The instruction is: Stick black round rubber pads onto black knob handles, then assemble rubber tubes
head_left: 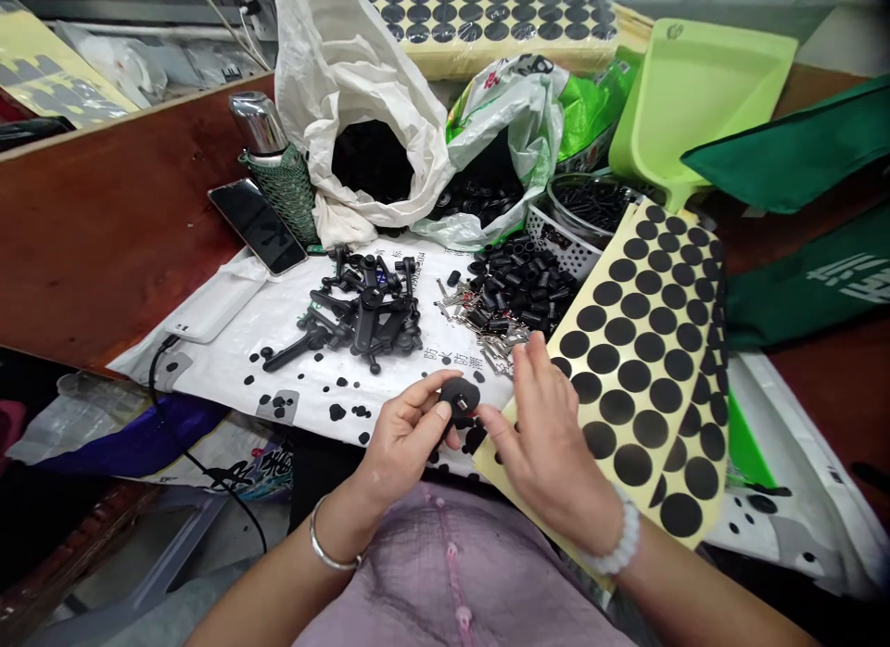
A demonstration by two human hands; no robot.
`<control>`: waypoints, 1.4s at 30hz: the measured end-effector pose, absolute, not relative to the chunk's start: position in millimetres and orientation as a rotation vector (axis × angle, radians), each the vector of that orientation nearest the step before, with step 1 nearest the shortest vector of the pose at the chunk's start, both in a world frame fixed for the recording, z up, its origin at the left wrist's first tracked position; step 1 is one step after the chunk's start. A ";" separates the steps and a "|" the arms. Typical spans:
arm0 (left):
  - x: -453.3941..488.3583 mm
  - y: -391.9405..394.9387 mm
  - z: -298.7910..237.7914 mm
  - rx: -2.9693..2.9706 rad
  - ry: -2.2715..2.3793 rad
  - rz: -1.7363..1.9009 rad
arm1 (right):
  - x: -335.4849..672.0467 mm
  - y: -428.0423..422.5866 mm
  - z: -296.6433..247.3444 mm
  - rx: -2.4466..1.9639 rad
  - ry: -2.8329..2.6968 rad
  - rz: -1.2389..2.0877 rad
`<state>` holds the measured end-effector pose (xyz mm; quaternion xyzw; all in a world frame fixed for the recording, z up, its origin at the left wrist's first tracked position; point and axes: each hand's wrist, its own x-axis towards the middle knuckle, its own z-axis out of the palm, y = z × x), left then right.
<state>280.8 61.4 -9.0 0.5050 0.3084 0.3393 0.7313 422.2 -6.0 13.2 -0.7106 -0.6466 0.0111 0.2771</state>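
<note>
Between the thumb and fingers of my left hand (407,434) is a black plastic part with a round disc end (460,399); a small metal piece shows at the disc's middle. My right hand (546,443) is just right of it, fingers stretched upward and thumb near the disc. Whether that thumb touches the disc I cannot tell. Beyond my hands lie a heap of black arm-shaped parts (368,313), a pile of short black caps (521,281) and small metal clips (479,327). Sheets of round black stickers (618,332) lie under and beside my right hand.
Behind the piles stand a white sack (298,91), a green-and-white bag (539,119) of black parts, a perforated basket (566,244) and a light green dustpan (709,109). On the left are a phone (259,226), a flask (260,123) and a white power bank (212,309) with a cable.
</note>
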 end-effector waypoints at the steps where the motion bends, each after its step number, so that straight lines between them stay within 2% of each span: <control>1: 280.0 60.0 -8.3 1.103 0.661 0.747 | 429.0 -5.0 16.0 -1.893 -1.655 0.167; 7: 284.3 54.1 -8.5 1.020 0.605 0.673 | 430.8 3.6 30.5 -1.582 -1.406 0.812; 16: 286.1 58.6 -6.4 0.906 0.674 0.448 | 440.2 -8.4 18.4 -1.411 -1.443 0.926; 18: 287.9 60.3 -4.6 0.908 0.679 0.445 | 459.7 -20.7 19.3 -1.538 -1.457 0.732; 20: 291.4 64.5 -2.4 1.009 0.733 0.447 | 479.6 -34.5 20.5 -1.719 -1.527 0.311; 23: 299.6 77.6 0.2 1.401 0.848 0.489 | 500.1 -54.0 20.0 -1.905 -1.682 -0.223; 25: 307.1 89.6 -0.6 1.797 0.975 0.519 | 504.2 -63.7 17.4 -2.003 -1.756 -0.390; 29: 324.7 107.0 -10.2 2.565 1.219 0.502 | 499.4 -71.8 10.8 -2.144 -1.807 -0.508; 32: 336.5 102.5 -16.7 2.862 1.134 0.610 | 496.7 -72.3 7.5 -2.170 -1.823 -0.526; 36: 351.6 73.5 -17.3 2.929 0.657 0.806 | 497.4 -71.8 5.2 -2.151 -1.849 -0.530; 39: 363.5 54.0 -21.0 2.898 0.286 0.661 | 497.7 -70.9 4.8 -2.153 -1.817 -0.475; 42: 370.7 48.1 -28.9 2.855 0.258 0.549 | 496.7 -69.7 4.0 -2.146 -1.763 -0.411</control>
